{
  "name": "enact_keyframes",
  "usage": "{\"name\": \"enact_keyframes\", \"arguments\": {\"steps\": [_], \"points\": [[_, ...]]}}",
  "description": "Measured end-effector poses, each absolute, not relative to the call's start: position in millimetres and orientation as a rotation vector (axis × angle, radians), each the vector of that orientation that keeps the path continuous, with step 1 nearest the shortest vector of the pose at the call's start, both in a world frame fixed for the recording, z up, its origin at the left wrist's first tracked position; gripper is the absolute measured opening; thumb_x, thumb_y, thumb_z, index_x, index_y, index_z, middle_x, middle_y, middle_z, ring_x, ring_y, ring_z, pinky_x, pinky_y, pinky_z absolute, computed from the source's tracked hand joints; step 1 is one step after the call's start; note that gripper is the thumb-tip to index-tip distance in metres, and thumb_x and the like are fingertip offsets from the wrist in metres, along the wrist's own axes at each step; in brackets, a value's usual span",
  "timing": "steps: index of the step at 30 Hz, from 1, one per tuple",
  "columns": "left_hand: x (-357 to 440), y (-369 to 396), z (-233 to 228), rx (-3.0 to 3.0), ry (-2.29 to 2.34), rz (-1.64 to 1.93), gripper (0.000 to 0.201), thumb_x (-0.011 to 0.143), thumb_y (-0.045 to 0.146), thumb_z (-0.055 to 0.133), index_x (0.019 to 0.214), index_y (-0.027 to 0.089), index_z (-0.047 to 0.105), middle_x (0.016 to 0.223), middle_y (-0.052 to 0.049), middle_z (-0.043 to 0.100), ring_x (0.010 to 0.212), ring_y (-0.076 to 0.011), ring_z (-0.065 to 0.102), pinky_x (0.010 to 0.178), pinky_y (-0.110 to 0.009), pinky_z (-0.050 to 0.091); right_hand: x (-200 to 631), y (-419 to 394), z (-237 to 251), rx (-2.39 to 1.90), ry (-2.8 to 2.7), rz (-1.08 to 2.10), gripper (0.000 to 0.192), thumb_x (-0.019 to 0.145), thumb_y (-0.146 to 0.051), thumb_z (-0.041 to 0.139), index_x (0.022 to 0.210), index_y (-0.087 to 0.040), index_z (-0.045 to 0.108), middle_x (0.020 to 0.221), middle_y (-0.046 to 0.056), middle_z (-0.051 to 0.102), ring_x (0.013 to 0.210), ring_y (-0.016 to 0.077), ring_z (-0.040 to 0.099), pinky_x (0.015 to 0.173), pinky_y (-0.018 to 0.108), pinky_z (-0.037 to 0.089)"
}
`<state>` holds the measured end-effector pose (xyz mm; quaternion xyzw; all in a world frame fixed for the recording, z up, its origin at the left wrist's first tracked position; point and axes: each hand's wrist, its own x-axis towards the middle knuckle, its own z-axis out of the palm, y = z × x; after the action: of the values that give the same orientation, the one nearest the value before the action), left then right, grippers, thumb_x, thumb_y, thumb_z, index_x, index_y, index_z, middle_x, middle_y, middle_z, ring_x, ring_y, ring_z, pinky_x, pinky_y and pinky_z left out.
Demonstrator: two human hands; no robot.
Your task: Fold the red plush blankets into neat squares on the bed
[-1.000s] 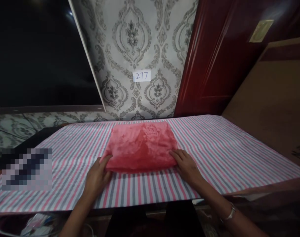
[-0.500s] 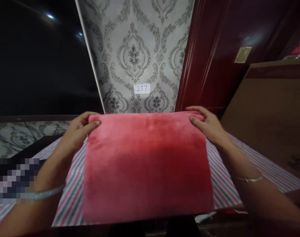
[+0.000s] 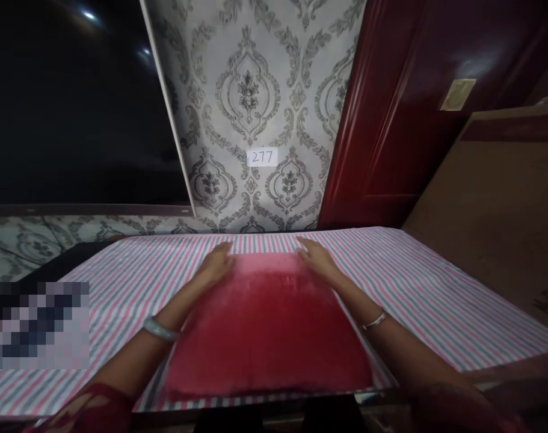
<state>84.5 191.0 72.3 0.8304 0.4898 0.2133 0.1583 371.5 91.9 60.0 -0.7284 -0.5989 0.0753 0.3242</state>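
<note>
- The red plush blanket (image 3: pixel 267 328) is lying spread flat on the striped tablecloth (image 3: pixel 418 288) in the lower centre of the frame, its near edge reaching the near edge of the table; half a second ago it was hanging upright in the air, held up by its top corners in front of the wallpaper
- The left hand (image 3: pixel 218 264) is resting at the blanket's far left corner, just above the centre of the frame, fingers stretched forward and low on the fabric; whether it is pinching the corner or only pressing on it cannot be told, whereas earlier it was clearly gripping the raised corner
- The right hand (image 3: pixel 316 260) is mirroring it at the far right corner, fingers laid along the edge, and its hold is equally unclear
- Both forearms are now reaching forward along the blanket's sides, a pale bangle (image 3: pixel 159 329) on the left wrist and a thin bracelet (image 3: pixel 373 320) on the right
- One second ago the blanket was a smaller folded pad farther back on the cloth, with the hands at its near corners
- The white label reading 277 (image 3: pixel 261 157) is showing on the patterned wallpaper (image 3: pixel 251 90) in the upper centre, much where it was
- A dark red door (image 3: pixel 391 108) is filling the upper right
</note>
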Motion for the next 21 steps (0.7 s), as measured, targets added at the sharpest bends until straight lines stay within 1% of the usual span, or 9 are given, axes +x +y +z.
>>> {"name": "enact_keyframes", "arguments": {"steps": [2,3,5,7,10,13,17,19,21], "points": [[111.0,176.6,60.1,2.504,1.271,0.554,0.058,0.093,0.039,0.05,0.147,0.017,0.05,0.16,-0.012,0.044,0.152,-0.0261,0.032,0.125,-0.043,0.021,341.8,96.0,56.7,-1.892,-1.848,0.07,0.051,0.1,-0.034,0.043,0.148,-0.019,0.051,0.151,0.013,0.053,0.14,0.0278,0.046,0.117,0.045,0.033],[121.1,169.4,51.5,2.581,1.233,0.511,0.059,0.094,0.04,0.05,0.147,0.016,0.05,0.16,-0.014,0.043,0.152,-0.028,0.03,0.125,-0.047,0.018,328.9,96.8,51.0,-1.913,-1.94,0.018,0.051,0.102,-0.036,0.04,0.15,-0.021,0.049,0.153,0.013,0.051,0.142,0.029,0.044,0.117,0.05,0.031],[132.5,158.0,31.7,2.763,1.216,0.38,0.06,0.097,0.043,0.047,0.149,0.014,0.047,0.16,-0.018,0.041,0.152,-0.0325,0.03,0.124,-0.056,0.017,311.4,96.1,34.2,-1.989,-2.021,-0.026,0.052,0.104,-0.038,0.036,0.152,-0.023,0.045,0.156,0.012,0.048,0.145,0.0307,0.04,0.118,0.056,0.026],[133.8,152.1,13.5,2.872,1.243,0.275,0.062,0.1,0.045,0.041,0.152,0.012,0.042,0.161,-0.02,0.039,0.151,-0.0347,0.03,0.122,-0.061,0.019,305.3,93.9,16.0,-2.041,-2.046,-0.027,0.052,0.104,-0.039,0.035,0.154,-0.024,0.042,0.159,0.011,0.043,0.147,0.031,0.037,0.119,0.057,0.024],[129.3,150.9,-2.6,2.903,1.269,0.232,0.064,0.101,0.046,0.038,0.155,0.01,0.039,0.161,-0.02,0.037,0.152,-0.0343,0.029,0.123,-0.061,0.018,307.0,91.9,-0.9,-2.061,-2.046,-0.042,0.053,0.104,-0.038,0.036,0.155,-0.024,0.041,0.161,0.01,0.041,0.148,0.0313,0.035,0.12,0.057,0.023],[128.3,151.5,-6.5,2.913,1.268,0.239,0.064,0.102,0.045,0.038,0.155,0.01,0.039,0.161,-0.02,0.039,0.152,-0.0345,0.029,0.123,-0.061,0.018,307.0,92.1,-2.7,-2.072,-2.041,-0.068,0.052,0.104,-0.036,0.036,0.154,-0.024,0.043,0.16,0.01,0.043,0.147,0.0311,0.037,0.12,0.056,0.023],[128.6,150.1,-1.7,2.914,1.246,0.278,0.064,0.101,0.047,0.039,0.153,0.009,0.041,0.16,-0.021,0.04,0.151,-0.0345,0.032,0.122,-0.061,0.02,304.6,91.5,3.7,-2.07,-2.048,-0.072,0.052,0.105,-0.037,0.035,0.154,-0.025,0.042,0.16,0.011,0.043,0.147,0.0293,0.037,0.119,0.054,0.024],[124.5,151.5,5.7,2.921,1.209,0.28,0.064,0.101,0.049,0.04,0.152,0.011,0.042,0.16,-0.021,0.04,0.15,-0.034,0.034,0.121,-0.06,0.023,308.7,90.2,7.9,-2.077,-2.053,-0.069,0.052,0.105,-0.039,0.035,0.154,-0.024,0.042,0.159,0.011,0.043,0.147,0.0287,0.038,0.119,0.053,0.025],[116.2,156.7,16.4,2.922,1.207,0.235,0.063,0.101,0.051,0.04,0.151,0.014,0.044,0.16,-0.02,0.04,0.149,-0.0337,0.035,0.121,-0.06,0.022,318.7,88.6,11.8,-2.103,-2.059,-0.086,0.052,0.105,-0.041,0.035,0.153,-0.023,0.045,0.157,0.013,0.046,0.145,0.0296,0.04,0.118,0.055,0.024]]}}
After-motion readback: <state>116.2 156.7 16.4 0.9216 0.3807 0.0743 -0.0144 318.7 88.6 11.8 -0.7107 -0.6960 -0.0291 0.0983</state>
